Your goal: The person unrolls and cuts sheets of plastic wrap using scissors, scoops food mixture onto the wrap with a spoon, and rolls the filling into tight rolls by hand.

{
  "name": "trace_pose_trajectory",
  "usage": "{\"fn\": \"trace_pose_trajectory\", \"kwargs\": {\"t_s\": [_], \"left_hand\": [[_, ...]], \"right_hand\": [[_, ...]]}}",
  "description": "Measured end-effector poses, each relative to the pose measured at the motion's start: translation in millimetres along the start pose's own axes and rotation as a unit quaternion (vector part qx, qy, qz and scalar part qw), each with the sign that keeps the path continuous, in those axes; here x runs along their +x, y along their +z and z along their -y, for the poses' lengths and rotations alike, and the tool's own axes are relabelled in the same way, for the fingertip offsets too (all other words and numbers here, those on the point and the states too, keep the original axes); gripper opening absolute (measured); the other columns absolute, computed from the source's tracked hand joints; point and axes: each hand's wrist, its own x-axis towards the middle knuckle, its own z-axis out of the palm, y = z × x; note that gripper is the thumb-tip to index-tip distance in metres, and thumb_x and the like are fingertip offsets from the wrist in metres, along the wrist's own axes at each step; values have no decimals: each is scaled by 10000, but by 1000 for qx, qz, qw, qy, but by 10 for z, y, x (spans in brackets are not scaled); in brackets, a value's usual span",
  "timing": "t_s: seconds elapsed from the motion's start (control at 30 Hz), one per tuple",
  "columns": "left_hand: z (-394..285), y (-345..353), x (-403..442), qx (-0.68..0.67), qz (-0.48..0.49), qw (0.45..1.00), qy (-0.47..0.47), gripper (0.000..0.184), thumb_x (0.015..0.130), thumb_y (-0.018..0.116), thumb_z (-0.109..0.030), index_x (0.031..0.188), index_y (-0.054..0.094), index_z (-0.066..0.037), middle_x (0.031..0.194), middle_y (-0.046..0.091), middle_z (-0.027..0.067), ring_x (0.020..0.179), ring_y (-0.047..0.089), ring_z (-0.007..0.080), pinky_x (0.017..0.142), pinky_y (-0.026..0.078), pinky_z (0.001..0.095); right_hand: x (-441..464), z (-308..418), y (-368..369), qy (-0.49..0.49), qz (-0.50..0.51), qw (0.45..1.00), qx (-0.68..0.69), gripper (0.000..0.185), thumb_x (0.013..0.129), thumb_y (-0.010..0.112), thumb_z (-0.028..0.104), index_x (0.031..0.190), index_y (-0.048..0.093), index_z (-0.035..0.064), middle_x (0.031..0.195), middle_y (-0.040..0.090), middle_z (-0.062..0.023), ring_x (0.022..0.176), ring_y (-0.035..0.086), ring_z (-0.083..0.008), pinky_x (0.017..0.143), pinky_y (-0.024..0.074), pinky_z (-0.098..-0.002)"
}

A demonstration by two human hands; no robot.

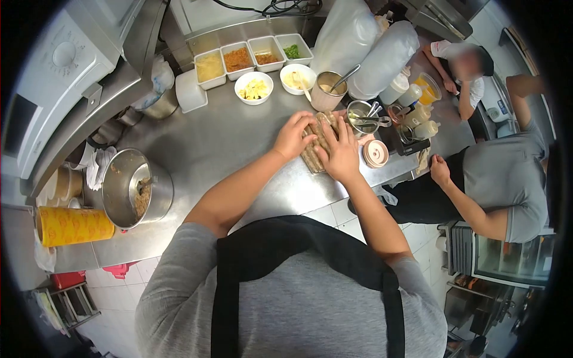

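On the steel counter [215,143] lies a long brown, bumpy bundle [313,160], perhaps a rolled mat or wrapped rolls; its exact kind is not clear. My left hand [292,136] curls its fingers over the bundle's left side. From the right, my right hand [341,155] grips it too, fingers spread across the top and thumb along the near part. Much of the bundle is hidden under both hands. Close to my right hand stand a metal cup [362,113] with tongs and spoons and a round pink-and-white lid [375,153].
Along the back are white tubs of toppings [237,58], two white bowls [253,88] and a pink container [329,89] with a spoon. A steel pot [164,191] and a yellow roll [76,226] stand left. Squeeze bottles [394,89] are at right, near two other people [501,179].
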Motion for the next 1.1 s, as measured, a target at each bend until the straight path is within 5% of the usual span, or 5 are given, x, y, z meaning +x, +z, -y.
{"fn": "trace_pose_trajectory", "kwargs": {"t_s": [0.33,0.57,0.9,0.97,1.1], "left_hand": [[-158,83,-459,36,-87,989,-114,673,897,583,-170,1471,262,-28,1542,180,248,1417,228,402,1152,228,434],[-184,571,-499,62,-18,982,-179,719,931,495,-152,1492,93,50,1530,-42,348,1409,8,544,1173,95,493],[-466,-102,-644,-165,-119,952,-229,617,1016,387,-318,1518,159,-43,1599,22,176,1481,21,311,1182,87,420],[-669,-291,-770,-249,-132,937,-208,585,1004,438,-263,1502,231,-36,1593,88,181,1478,65,324,1181,114,403],[-1198,-921,-1135,114,-134,981,-80,659,887,579,-142,1482,313,-43,1573,196,175,1467,127,355,1177,147,429]], "right_hand": [[125,-52,77,-25,74,996,-51,610,885,588,317,1455,398,211,1527,275,-206,1356,315,-431,1050,322,-560],[173,-148,199,-65,140,987,-51,642,908,523,296,1502,296,210,1567,219,-153,1434,172,-426,1101,251,-588],[556,-461,-526,-51,138,927,344,594,937,525,244,1471,328,76,1531,277,-196,1432,215,-384,1130,225,-533],[515,-421,-428,-133,143,956,219,585,931,537,252,1460,355,81,1524,295,-191,1421,238,-391,1134,215,-531],[316,-341,34,-197,137,970,44,673,891,581,285,1485,314,113,1538,282,-156,1424,232,-374,1142,191,-531]]}}
